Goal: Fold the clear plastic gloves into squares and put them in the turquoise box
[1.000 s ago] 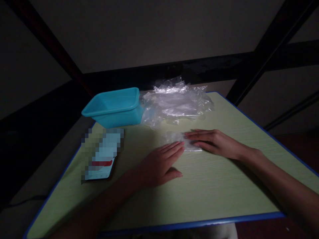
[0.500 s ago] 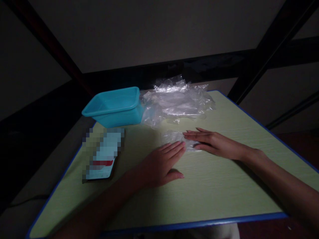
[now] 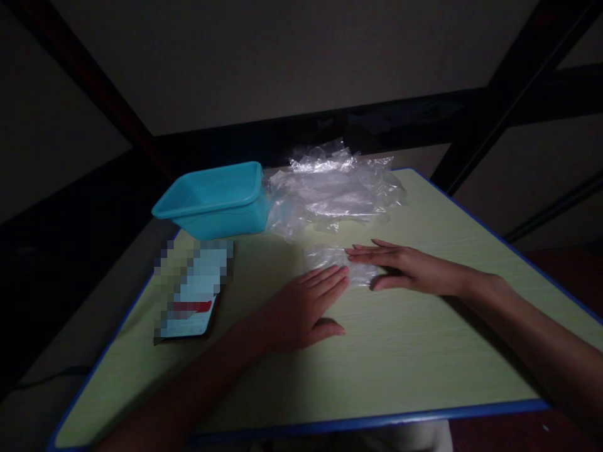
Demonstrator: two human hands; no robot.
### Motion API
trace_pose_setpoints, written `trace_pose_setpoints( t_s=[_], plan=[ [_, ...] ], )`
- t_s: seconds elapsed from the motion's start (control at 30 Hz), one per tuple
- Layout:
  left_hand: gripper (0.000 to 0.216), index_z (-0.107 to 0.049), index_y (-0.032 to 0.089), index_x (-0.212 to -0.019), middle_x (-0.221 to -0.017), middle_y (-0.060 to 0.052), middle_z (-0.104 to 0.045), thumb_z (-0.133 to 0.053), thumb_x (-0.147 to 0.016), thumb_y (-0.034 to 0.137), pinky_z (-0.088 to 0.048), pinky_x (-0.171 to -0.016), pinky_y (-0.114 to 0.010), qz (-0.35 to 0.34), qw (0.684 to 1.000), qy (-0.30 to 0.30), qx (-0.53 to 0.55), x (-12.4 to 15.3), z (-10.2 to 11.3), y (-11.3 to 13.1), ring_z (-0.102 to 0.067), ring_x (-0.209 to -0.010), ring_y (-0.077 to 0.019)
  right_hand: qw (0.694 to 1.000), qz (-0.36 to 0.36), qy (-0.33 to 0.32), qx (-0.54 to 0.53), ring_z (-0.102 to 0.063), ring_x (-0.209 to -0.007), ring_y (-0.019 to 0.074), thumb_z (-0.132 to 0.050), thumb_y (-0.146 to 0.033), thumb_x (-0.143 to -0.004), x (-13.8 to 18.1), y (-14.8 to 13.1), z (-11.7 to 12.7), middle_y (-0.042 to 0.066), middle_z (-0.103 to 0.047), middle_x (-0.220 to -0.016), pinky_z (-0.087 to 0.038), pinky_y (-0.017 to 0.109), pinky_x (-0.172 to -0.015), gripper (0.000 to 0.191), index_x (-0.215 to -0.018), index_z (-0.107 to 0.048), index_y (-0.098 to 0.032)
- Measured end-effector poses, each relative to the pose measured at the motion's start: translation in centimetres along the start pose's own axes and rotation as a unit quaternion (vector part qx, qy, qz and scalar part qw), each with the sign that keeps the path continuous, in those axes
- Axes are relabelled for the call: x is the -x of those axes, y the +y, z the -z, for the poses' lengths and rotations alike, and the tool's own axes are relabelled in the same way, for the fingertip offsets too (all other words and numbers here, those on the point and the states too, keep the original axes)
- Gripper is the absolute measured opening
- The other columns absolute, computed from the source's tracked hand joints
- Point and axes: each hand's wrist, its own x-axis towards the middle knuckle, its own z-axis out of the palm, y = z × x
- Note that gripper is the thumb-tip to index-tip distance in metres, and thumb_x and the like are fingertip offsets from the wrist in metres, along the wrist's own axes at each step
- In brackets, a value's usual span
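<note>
A small clear plastic bag (image 3: 325, 255) lies flat on the table, partly covered by my fingers. My left hand (image 3: 306, 307) rests open on its near left part, fingers stretched out and thumb apart. From the right, my right hand (image 3: 396, 267) lies open across the bag's right side, its fingers pointing left. The fingertips of both hands are close together over the middle of the bag. Behind it is a loose heap of crumpled clear plastic bags (image 3: 334, 191).
A turquoise plastic basin (image 3: 221, 221) stands at the back left, beside the heap. A phone (image 3: 198, 289) with a lit, partly blurred screen lies in front of the basin. The pale table (image 3: 400, 370) has a blue edge, with a dark wall behind.
Both hands stay on the small bag with only slight shifts; the right thumb has slid a little to the right. The view has shifted slightly.
</note>
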Motion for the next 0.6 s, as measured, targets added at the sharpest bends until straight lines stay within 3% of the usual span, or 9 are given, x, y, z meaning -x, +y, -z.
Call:
trace_pose_setpoints(
  t_s=[0.1, 0.27, 0.6],
  plan=[
    [0.067, -0.029, 0.005, -0.136, -0.144, -0.02, -0.026, -0.045, -0.086, 0.046, -0.02, -0.11, -0.04, -0.005, 1.0, 0.005, 0.002, 0.1, -0.07, -0.07, -0.018, -0.136, -0.0244, 1.0, 0.005, -0.004, -0.012, -0.028, -0.132, 0.0206, -0.054, -0.041, -0.084, 0.07, 0.09, 0.09, 0.008, -0.038, -0.141, -0.013, 0.048, -0.109, 0.058, -0.137, -0.034, -0.026],
    [0.068, -0.027, 0.007, -0.137, -0.146, -0.017, -0.025, -0.043, -0.086, 0.049, -0.02, -0.111, -0.041, 0.009, 1.0, -0.009, -0.009, 0.32, 0.03, -0.21, -0.017, -0.137, -0.0241, 1.0, 0.015, 0.008, -0.01, -0.029, -0.132, 0.0196, -0.035, -0.037, -0.094, 0.15, 0.45, -0.1, 0.009, -0.041, -0.139, -0.015, 0.05, -0.108, 0.042, -0.133, -0.042, -0.023],
    [0.07, -0.025, 0.009, -0.139, -0.148, -0.014, -0.02, -0.04, -0.086, 0.053, -0.017, -0.112, -0.04, 0.014, 0.999, -0.031, -0.019, 0.53, 0.32, -0.45, -0.013, -0.138, -0.0232, 1.0, 0.015, -0.006, 0.005, -0.03, -0.131, 0.0212, -0.047, -0.041, -0.088, -0.02, 0.32, 0.16, 0.009, -0.039, -0.141, -0.017, 0.051, -0.108, 0.051, -0.136, -0.036, -0.025]
  ],
)
